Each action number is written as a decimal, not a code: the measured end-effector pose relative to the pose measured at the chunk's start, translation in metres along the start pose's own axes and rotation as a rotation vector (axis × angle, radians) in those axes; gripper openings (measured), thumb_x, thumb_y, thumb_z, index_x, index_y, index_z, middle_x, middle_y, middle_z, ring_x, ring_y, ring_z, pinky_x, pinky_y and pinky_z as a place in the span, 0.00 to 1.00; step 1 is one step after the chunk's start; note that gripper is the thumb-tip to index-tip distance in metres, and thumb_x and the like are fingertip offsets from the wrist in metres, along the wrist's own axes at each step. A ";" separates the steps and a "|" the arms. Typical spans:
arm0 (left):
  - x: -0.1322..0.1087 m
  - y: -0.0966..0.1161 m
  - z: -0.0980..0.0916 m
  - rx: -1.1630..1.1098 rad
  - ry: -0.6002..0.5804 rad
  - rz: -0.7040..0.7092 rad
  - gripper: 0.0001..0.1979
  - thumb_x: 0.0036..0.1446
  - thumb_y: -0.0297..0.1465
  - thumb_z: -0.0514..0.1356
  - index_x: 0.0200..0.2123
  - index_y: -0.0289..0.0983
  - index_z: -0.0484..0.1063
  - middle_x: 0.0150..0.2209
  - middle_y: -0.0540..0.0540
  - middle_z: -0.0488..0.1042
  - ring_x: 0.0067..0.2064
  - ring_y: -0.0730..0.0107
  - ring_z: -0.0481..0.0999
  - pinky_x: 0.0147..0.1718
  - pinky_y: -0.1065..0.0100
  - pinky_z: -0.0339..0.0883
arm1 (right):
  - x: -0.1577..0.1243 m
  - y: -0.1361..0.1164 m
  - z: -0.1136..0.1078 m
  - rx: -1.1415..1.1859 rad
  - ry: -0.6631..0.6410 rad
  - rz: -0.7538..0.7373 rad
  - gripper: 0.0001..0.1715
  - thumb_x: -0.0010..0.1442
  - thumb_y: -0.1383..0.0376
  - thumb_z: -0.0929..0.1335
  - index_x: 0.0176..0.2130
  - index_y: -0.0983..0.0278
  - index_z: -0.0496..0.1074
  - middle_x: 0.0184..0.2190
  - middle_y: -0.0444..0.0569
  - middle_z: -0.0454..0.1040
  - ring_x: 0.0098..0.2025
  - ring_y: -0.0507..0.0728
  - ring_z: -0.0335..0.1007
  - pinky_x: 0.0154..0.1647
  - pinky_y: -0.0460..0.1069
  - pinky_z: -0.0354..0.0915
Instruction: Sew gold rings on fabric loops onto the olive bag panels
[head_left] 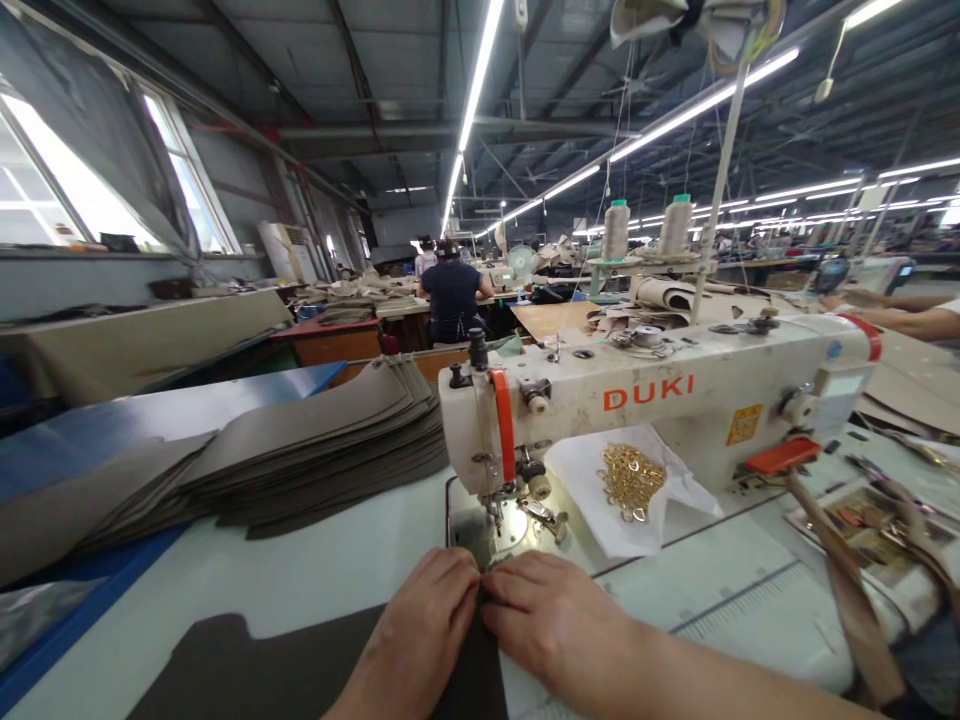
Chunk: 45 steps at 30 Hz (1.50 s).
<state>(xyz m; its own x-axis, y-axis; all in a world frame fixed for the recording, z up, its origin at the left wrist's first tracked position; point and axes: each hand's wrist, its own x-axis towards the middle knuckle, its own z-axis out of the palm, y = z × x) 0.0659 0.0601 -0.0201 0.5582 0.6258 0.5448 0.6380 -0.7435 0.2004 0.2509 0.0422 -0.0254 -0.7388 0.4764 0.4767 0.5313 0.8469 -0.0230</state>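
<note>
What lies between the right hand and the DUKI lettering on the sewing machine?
In the head view, mainly a white sheet bearing a heap of gold-coloured rings, beyond the right hand and below the DUKI lettering.

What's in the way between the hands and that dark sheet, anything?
Nothing that I can see. The left hand is on the dark sheet, and the right hand has its fingertips at the sheet's edge. The gold rings lie off to the right, out of the way.
</note>
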 end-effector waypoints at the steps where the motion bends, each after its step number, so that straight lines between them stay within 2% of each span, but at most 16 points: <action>1: 0.000 0.000 0.000 -0.008 0.000 -0.004 0.11 0.56 0.20 0.51 0.29 0.38 0.69 0.29 0.48 0.73 0.32 0.66 0.74 0.32 0.65 0.73 | 0.001 0.000 0.000 -0.009 -0.004 0.003 0.10 0.66 0.68 0.60 0.39 0.68 0.69 0.40 0.51 0.73 0.43 0.56 0.65 0.49 0.50 0.61; 11: 0.000 0.001 -0.003 -0.011 0.012 0.011 0.11 0.57 0.21 0.51 0.30 0.39 0.69 0.31 0.47 0.75 0.32 0.66 0.75 0.33 0.66 0.74 | 0.002 -0.002 0.004 -0.127 -0.050 0.001 0.05 0.61 0.69 0.65 0.39 0.68 0.69 0.37 0.51 0.73 0.39 0.57 0.66 0.44 0.52 0.63; 17: 0.015 -0.010 0.011 -0.021 0.055 0.070 0.10 0.57 0.22 0.51 0.31 0.40 0.69 0.31 0.47 0.76 0.35 0.65 0.77 0.35 0.66 0.75 | 0.006 0.016 0.001 -0.188 -0.137 0.010 0.04 0.60 0.68 0.67 0.36 0.67 0.68 0.35 0.50 0.73 0.37 0.56 0.66 0.39 0.51 0.63; 22: 0.028 -0.016 0.017 0.015 0.111 0.123 0.11 0.57 0.22 0.51 0.28 0.41 0.69 0.31 0.47 0.78 0.33 0.65 0.78 0.33 0.67 0.75 | 0.008 0.031 0.005 -0.235 -0.139 0.034 0.04 0.60 0.67 0.67 0.35 0.66 0.68 0.34 0.48 0.72 0.36 0.56 0.66 0.38 0.51 0.63; 28: 0.034 -0.020 0.019 0.042 0.102 0.113 0.11 0.56 0.21 0.52 0.29 0.41 0.70 0.31 0.49 0.78 0.34 0.66 0.78 0.36 0.67 0.75 | 0.010 0.037 0.009 -0.215 -0.144 0.045 0.04 0.60 0.67 0.67 0.36 0.67 0.68 0.35 0.49 0.72 0.38 0.56 0.66 0.39 0.51 0.63; 36: 0.038 -0.030 0.023 0.105 0.153 0.196 0.15 0.62 0.26 0.47 0.30 0.41 0.71 0.29 0.48 0.79 0.32 0.67 0.79 0.34 0.67 0.75 | 0.012 0.041 0.008 -0.187 -0.128 0.074 0.03 0.61 0.67 0.67 0.36 0.66 0.68 0.35 0.47 0.72 0.37 0.56 0.66 0.39 0.50 0.63; 45: 0.041 -0.029 0.020 0.132 0.169 0.191 0.15 0.59 0.25 0.47 0.29 0.40 0.72 0.28 0.48 0.80 0.30 0.67 0.79 0.32 0.69 0.76 | 0.014 0.040 0.000 -0.168 -0.153 0.083 0.04 0.62 0.68 0.66 0.35 0.67 0.68 0.35 0.48 0.72 0.37 0.56 0.66 0.38 0.50 0.62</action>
<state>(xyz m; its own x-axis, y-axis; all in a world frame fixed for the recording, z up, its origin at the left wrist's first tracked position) 0.0806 0.1116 -0.0199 0.5855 0.4211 0.6927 0.5995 -0.8001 -0.0203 0.2615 0.0834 -0.0198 -0.7370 0.5840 0.3402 0.6451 0.7580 0.0963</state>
